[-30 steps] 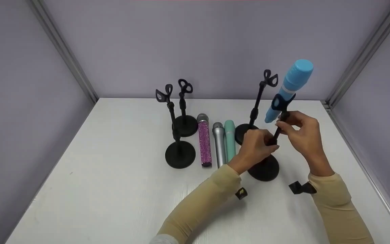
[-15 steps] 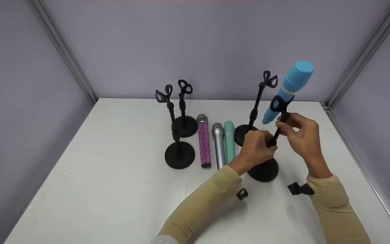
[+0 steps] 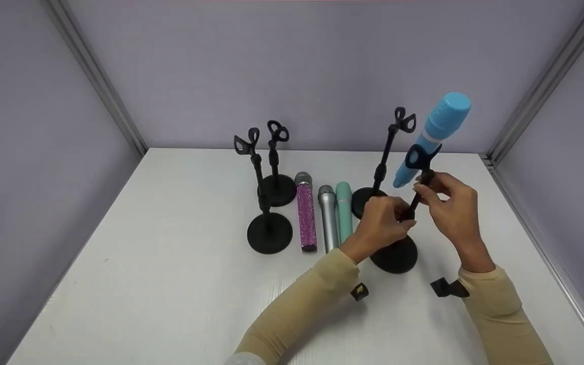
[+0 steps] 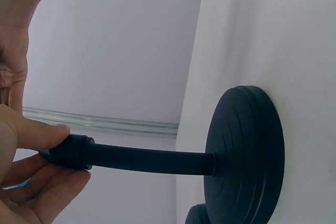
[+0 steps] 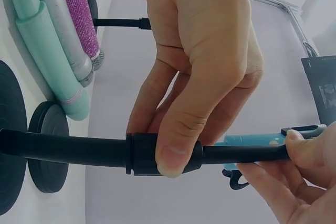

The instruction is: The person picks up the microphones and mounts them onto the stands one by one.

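Observation:
At the right of the head view, a blue microphone point(image 3: 441, 121) leans in the clip of a black microphone stand point(image 3: 396, 256). My left hand point(image 3: 380, 220) grips the collar midway up that stand's pole; the left wrist view shows thumb and fingers around the collar point(image 4: 71, 151). Higher up, just below the clip, my right hand point(image 3: 451, 205) pinches the thin upper pole point(image 5: 241, 153). The stand's round base point(image 4: 244, 156) sits on the table. Left of my hands lie a mint microphone point(image 3: 343, 210), a silver microphone point(image 3: 328, 215) and a glittery pink microphone point(image 3: 305, 213).
Behind the held stand is another black stand point(image 3: 380, 170) with a bare clip. Two more stands, one in front point(image 3: 269, 233) and one behind point(image 3: 278, 190), rise left of the microphones. Grey walls point(image 3: 292, 76) enclose the white table point(image 3: 160, 284) at the back and sides.
Almost nothing differs. Both hands keep their grip on the stand, and the blue microphone stays in its clip; the view has shifted slightly.

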`<state>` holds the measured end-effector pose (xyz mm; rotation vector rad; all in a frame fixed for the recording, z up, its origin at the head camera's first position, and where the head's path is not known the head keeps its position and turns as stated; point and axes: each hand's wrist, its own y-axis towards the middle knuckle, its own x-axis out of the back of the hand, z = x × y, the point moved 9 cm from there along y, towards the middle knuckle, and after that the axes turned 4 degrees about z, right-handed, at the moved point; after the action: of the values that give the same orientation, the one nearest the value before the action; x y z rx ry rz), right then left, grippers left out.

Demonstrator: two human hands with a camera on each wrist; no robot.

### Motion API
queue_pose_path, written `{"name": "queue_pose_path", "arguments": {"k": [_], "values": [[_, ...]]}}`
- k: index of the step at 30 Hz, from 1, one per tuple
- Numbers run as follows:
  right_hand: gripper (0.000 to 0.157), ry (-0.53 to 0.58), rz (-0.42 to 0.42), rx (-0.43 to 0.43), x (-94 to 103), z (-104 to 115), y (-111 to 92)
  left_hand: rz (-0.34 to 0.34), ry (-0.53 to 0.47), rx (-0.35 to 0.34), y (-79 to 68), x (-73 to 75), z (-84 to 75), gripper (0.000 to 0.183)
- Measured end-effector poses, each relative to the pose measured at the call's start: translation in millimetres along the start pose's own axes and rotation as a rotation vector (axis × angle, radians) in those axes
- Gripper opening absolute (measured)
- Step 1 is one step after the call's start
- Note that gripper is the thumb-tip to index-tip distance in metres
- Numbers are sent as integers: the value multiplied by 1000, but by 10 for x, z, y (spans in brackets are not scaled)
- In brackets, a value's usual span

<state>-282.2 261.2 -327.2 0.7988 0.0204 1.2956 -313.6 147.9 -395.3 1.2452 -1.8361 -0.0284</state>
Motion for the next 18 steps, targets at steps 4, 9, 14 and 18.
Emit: {"name": "queue_pose_path", "arguments": {"k": [4, 9, 14, 18], "values": [[14, 0, 10, -3, -5, -25, -35, 39, 10, 11, -8, -8, 34, 18], [20, -56, 96, -64, -33, -210, -159, 151, 95, 90, -43, -67, 195, 38], [33, -165, 240, -155, -77, -577, -344, 271, 124, 152, -132, -175, 424, 47], [47, -218, 377, -227, -141, -810, -457, 356, 143, 207, -199, -275, 536, 58]]}}
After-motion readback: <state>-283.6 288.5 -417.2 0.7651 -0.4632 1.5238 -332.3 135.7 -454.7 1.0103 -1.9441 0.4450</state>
